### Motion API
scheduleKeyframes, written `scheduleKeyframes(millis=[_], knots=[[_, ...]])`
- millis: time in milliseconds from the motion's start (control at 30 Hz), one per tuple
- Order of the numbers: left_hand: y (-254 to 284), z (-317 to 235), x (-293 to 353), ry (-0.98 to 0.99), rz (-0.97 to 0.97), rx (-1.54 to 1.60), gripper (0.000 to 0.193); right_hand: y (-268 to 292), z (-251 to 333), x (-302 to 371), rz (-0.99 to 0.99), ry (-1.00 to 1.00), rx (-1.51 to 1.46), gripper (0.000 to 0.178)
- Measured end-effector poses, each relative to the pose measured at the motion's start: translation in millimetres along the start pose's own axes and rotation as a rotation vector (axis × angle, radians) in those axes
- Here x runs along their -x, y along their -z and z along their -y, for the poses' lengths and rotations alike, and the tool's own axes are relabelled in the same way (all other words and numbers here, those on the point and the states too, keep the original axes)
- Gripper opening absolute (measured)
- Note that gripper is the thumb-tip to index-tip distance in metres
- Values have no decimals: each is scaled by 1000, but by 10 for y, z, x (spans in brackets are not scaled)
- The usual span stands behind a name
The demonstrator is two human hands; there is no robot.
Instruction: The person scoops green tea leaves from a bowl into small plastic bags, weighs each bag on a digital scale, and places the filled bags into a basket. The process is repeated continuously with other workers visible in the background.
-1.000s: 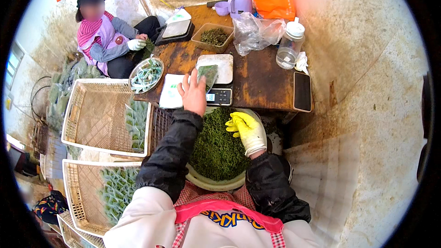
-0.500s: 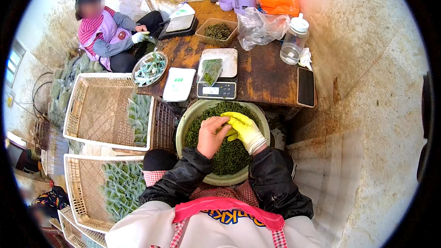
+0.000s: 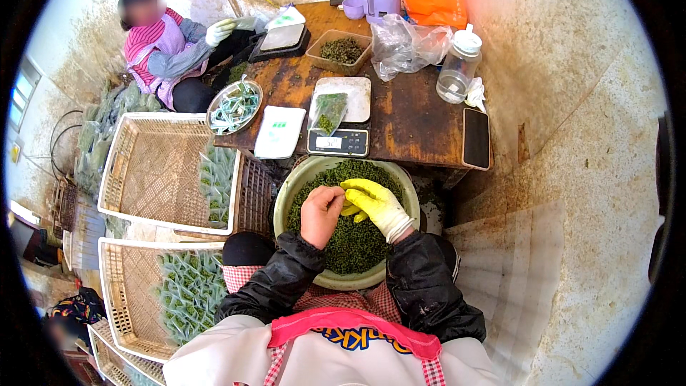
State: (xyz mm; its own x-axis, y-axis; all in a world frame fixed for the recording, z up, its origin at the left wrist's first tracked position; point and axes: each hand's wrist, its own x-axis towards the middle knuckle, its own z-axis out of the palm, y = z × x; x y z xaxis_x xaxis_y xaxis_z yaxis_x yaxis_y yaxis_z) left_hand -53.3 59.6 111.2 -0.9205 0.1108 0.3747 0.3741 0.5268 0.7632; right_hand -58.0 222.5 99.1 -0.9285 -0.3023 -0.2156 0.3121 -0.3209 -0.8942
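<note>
My bare left hand is closed, thumb and fingers pinched together above a round pale tub. Whatever lies in that pinch is too small to make out. Beside it, my right hand wears a yellow and white glove. Its bent fingers are apart and reach to the left fingertips. Small dark green buds or berries fill the tub. Beyond the hands, a clear bag partly filled with green pieces lies on a digital scale at the table's near edge.
The wooden table bears a stack of white bags, a bowl of small packets, a plastic box, a clear jar and a phone. Crates with filled bags stand left. A co-worker sits far left, holding a bag.
My left hand has shifted slightly left, its fingers curling tighter; the right glove stays nearly in place. The co-worker's gloved hand has risen, lifting a clear bag toward the table.
</note>
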Motion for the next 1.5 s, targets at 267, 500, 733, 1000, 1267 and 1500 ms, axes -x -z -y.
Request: scheduleKeyframes(millis=[267, 500, 733, 1000, 1267, 1500], knots=[[-40, -22, -6, 0, 24, -44, 5, 51, -75, -41, -151, 18, 244, 20], [-95, 22, -50, 11, 33, -17, 5, 88, -5, -3, -269, 466, 967, 17], [-106, 36, -44, 532, 236, 599, 6, 37, 44, 48, -351, 525, 936, 18], [-83, 22, -52, 724, 323, 864, 7, -1, 57, 79, -388, 594, 1079, 13], [-316, 399, 40, 200, 63, 32, 4, -39, 2, 81, -230, 552, 1200, 10], [-10, 380, -604, -203, -232, -328, 3, 11, -76, 25, -196, 360, 592, 12]])
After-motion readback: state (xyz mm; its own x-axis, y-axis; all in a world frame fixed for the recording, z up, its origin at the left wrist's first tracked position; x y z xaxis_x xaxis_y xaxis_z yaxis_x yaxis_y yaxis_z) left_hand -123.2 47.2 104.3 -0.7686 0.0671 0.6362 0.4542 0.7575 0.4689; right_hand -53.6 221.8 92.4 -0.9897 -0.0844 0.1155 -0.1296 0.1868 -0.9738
